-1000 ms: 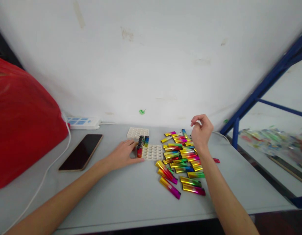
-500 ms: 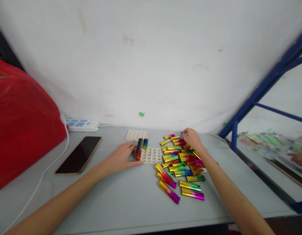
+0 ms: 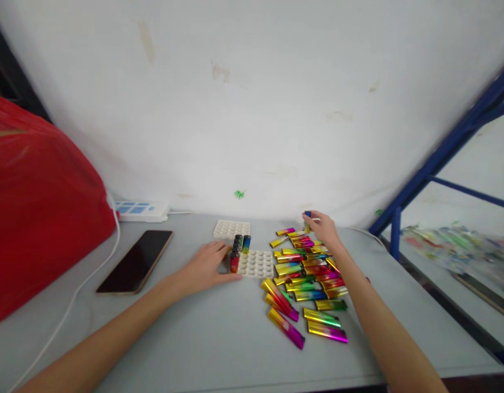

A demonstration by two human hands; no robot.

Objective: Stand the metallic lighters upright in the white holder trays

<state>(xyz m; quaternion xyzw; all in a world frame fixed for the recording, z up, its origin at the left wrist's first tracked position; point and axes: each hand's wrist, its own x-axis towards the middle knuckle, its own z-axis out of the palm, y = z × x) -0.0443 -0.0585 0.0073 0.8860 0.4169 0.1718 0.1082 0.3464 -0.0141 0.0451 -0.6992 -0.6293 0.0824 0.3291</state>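
Currently, right hand point(image 3: 322, 226) pinching one lighter point(image 3: 307, 222); left hand point(image 3: 205, 266) spread, beside nearer of two white trays point(image 3: 258, 265); one phone point(image 3: 135, 262).

The lighters point(image 3: 309, 296) shine metallic gold fading to magenta, red, green or blue — the tray point(image 3: 256, 265) off-white, patterned with rows of circles — while the desk point(image 3: 219, 338) is pale grey, the bag point(image 3: 43, 218) red, the phone point(image 3: 135, 262) black and the frame point(image 3: 432, 162) dark blue.
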